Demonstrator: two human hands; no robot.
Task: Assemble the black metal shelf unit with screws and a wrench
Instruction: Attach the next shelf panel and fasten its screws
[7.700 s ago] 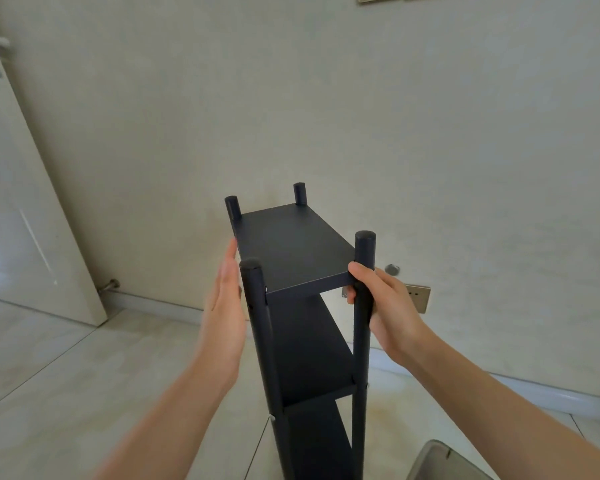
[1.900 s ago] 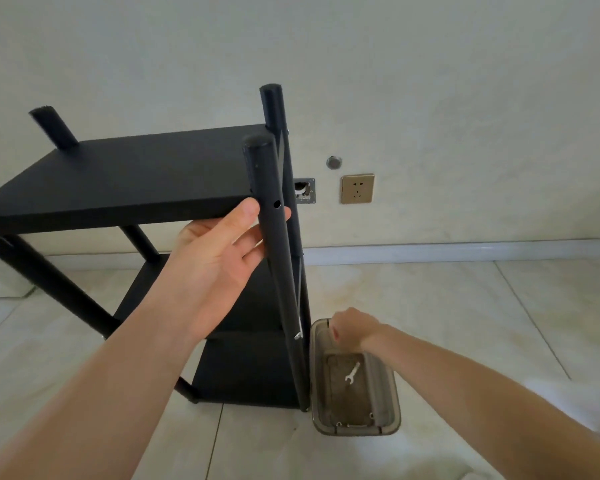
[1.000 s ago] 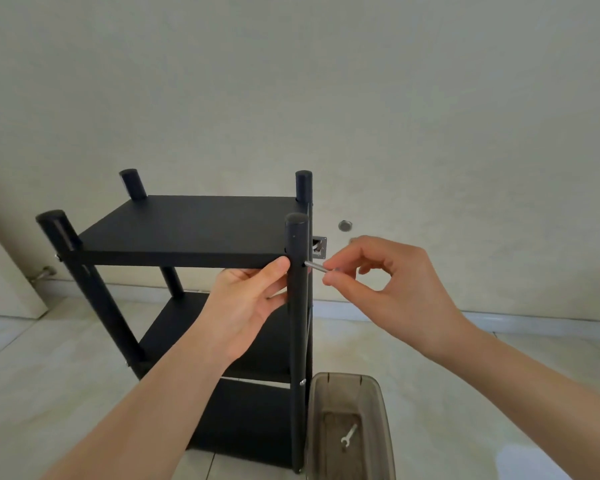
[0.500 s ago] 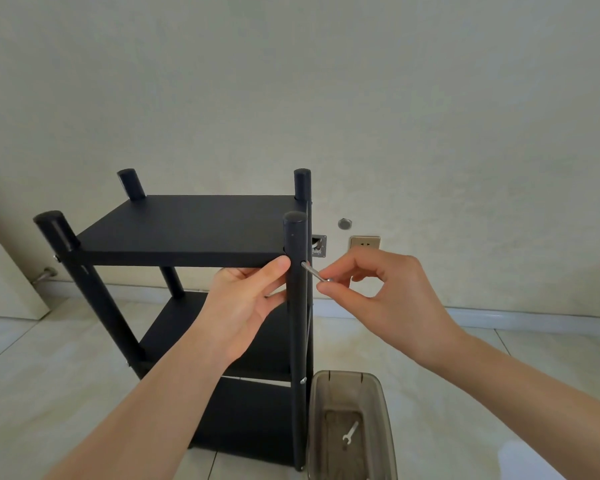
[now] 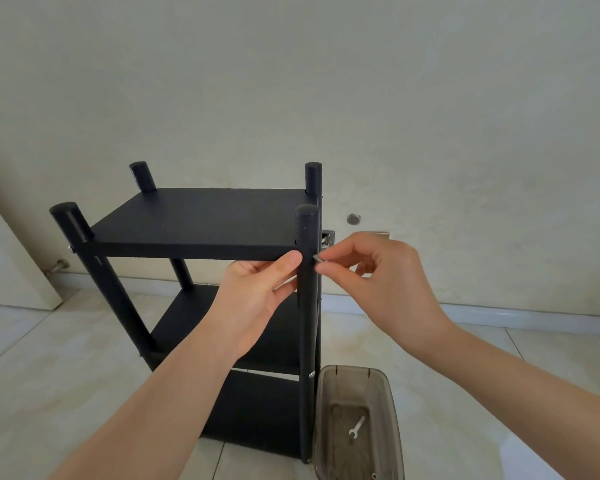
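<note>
The black metal shelf unit stands upright on the floor with three shelves and four round posts. My left hand grips the underside of the top shelf, thumb pressed against the near right post. My right hand pinches a silver screw between thumb and forefinger, its tip at the post's right side, level with the top shelf. A small silver wrench lies in the clear brown plastic box on the floor.
The box stands against the shelf unit's near right foot. A wall with a socket plate is close behind the unit. A white door with a floor stop is at the left. Pale tiles surround the unit.
My right hand took a screw from the box, lifted it to the near right post and has now pushed it most of the way into the post. My left hand keeps holding the top shelf.
</note>
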